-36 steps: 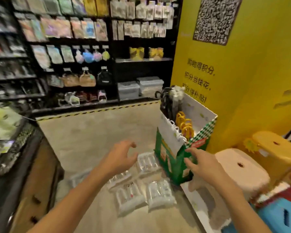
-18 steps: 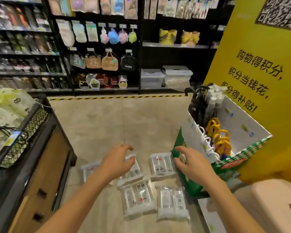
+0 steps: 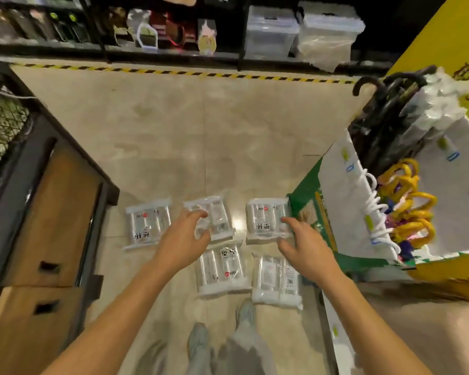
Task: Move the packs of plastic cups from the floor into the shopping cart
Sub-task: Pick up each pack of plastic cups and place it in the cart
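Clear plastic packs of cups lie flat on the beige floor (image 3: 173,125), five of them in two rows: three in the far row, two nearer. The far-left pack (image 3: 147,225) and the near packs (image 3: 222,269) (image 3: 278,280) have their long axes running away from the person. Open floor stretches beyond them to a striped tape line (image 3: 173,73). A dark wire-sided cart (image 3: 14,147) hems in the left; a green-and-white umbrella box (image 3: 333,201) crowds the right, touching the far-right pack (image 3: 266,220). The left hand (image 3: 183,239), fingers spread wide, hovers over the far-middle pack (image 3: 214,216); the right hand (image 3: 306,243), also spread, covers the far-right pack's corner. Whether either touches, I cannot tell. The cart is cut off at the frame's edge.
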Tool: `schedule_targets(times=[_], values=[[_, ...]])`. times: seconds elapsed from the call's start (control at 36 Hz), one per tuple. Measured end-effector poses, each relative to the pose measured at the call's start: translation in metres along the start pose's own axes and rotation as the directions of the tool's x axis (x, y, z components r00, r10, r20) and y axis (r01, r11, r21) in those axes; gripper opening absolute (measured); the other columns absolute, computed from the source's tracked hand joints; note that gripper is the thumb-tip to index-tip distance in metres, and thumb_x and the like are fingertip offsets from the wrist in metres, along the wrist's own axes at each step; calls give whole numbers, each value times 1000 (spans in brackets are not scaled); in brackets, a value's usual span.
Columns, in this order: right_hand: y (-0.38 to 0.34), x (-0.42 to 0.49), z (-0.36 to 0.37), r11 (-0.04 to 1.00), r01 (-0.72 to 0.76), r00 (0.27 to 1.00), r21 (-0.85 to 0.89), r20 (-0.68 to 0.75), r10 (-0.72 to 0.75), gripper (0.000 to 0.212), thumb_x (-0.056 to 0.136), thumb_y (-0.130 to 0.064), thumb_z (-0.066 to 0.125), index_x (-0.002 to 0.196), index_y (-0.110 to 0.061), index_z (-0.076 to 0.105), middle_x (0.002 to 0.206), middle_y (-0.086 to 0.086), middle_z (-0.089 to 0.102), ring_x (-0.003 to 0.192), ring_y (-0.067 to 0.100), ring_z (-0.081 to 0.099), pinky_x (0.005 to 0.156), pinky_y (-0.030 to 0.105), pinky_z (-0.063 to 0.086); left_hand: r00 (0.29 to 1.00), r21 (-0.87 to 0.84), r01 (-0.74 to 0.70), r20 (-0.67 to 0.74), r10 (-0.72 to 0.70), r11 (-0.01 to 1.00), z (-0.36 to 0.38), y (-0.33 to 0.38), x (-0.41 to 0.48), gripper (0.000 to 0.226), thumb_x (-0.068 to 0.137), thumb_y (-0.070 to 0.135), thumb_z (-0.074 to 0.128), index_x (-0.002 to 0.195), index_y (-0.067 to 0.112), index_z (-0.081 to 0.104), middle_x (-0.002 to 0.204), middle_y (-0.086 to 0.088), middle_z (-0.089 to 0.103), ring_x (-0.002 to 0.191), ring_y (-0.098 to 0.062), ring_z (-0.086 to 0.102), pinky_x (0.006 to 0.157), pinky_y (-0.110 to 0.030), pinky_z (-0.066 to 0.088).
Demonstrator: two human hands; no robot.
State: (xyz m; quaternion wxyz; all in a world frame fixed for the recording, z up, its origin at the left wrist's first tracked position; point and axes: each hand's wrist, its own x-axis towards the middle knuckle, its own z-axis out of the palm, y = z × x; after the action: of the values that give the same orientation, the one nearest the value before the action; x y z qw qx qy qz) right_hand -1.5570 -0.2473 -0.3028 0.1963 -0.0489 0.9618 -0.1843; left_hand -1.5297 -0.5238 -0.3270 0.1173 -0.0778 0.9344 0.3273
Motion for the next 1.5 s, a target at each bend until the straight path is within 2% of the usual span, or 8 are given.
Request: schedule_targets(times=[0.44, 0.58, 0.67, 0.72, 0.81, 1.06, 1.42, 1.5], values=[[191, 232, 410, 962, -197, 926, 191, 359, 118, 63, 100, -38, 59, 156, -39, 32, 148, 5, 51, 129, 26, 56, 108, 45, 47, 886, -141, 418, 281, -369, 897, 353, -290, 146, 67, 85, 43, 54, 148, 36, 31, 134, 2, 42, 111, -12, 50, 92, -21, 39], [262, 285, 550, 973, -182, 882, 143, 460, 98, 71, 100, -44, 58, 159, -45, 19, 141, 13, 52, 121, 29, 57, 105, 43, 47, 871, -17, 325, 394, -292, 946, 484, -398, 175, 74, 82, 69, 35, 149, 51, 8, 146, -6, 40, 123, -27, 48, 101, -50, 42], [292, 309, 614, 976, -133, 883, 173, 468, 38, 76, 99, -51, 54, 157, -54, 5, 163, 11, 34, 152, 32, 29, 122, 53, 30, 871, -31, 315, 407, -276, 949, 548, -455, 183, 73, 83, 76, 26, 148, 55, -2, 158, -2, 27, 138, -26, 36, 109, -56, 34], [304, 317, 641, 968, -74, 895, 238, 443, -41, 77, 98, -56, 50, 157, -56, 1, 169, -6, 25, 156, 30, 22, 124, 52, 26, 889, -127, 348, 361, -283, 929, 573, -466, 184, 74, 87, 69, 35, 150, 52, 0, 157, 10, 21, 140, -5, 27, 112, -46, 29], [311, 321, 657, 957, -98, 898, 273, 439, -33, 78, 99, -51, 53, 159, -51, 4, 148, 6, 50, 127, 27, 53, 110, 42, 43, 917, -202, 355, 266, -297, 913, 588, -465, 178, 71, 92, 56, 45, 150, 50, 4, 137, 9, 37, 113, 28, 28, 95, -27, 34], [227, 271, 513, 944, -61, 926, 326, 372, -68, 67, 103, -46, 50, 158, -54, 12, 161, -14, 34, 151, 8, 28, 124, 42, 30, 933, -285, 354, 172, -315, 891, 448, -374, 149, 69, 92, 52, 44, 151, 48, 9, 143, 18, 35, 126, 15, 29, 102, -26, 32], [-83, 222, 83, 902, 286, 947, 323, 51, -318, 60, 97, -60, 45, 147, -72, 13, 156, -23, 35, 150, 5, 25, 125, 42, 27, 942, -356, 141, -238, -236, 924, -14, -156, 100, 65, 84, 73, 42, 141, 67, 11, 159, 21, 20, 148, -12, 17, 117, -52, 23], [-146, 203, 10, 867, 368, 924, 336, -25, -382, 58, 98, -55, 50, 143, -74, 19, 146, -25, 40, 139, -3, 33, 119, 33, 31, 921, -352, 120, -310, -237, 928, -104, -119, 74, 63, 95, 50, 49, 145, 59, 13, 130, 3, 53, 110, 14, 48, 96, -12, 34]])
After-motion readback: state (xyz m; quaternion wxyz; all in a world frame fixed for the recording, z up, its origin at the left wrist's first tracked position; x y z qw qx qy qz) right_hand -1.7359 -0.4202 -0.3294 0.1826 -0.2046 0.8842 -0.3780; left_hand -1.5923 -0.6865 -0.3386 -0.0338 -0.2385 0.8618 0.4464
